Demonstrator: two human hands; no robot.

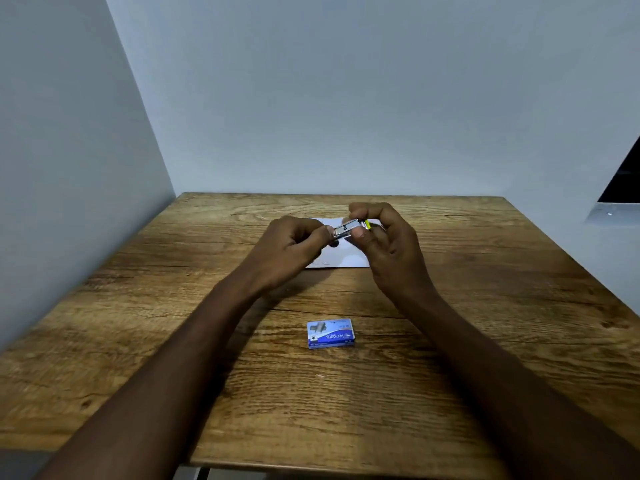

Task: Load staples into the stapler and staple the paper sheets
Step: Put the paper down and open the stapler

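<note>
Both hands hold a small metal stapler (347,227) above the far middle of the wooden bench (485,358). The left hand (294,247) pinches its near end; the right hand (384,244) grips the yellow-tipped end, hiding much of it. Paper sheets (341,259) lie beneath, mostly covered. A blue staple box (330,333) sits nearer, apart.

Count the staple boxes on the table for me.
1. The blue staple box lies closed on the wooden table, nearer the person than the hands, which hold the stapler over the paper. No other box shows.
</note>
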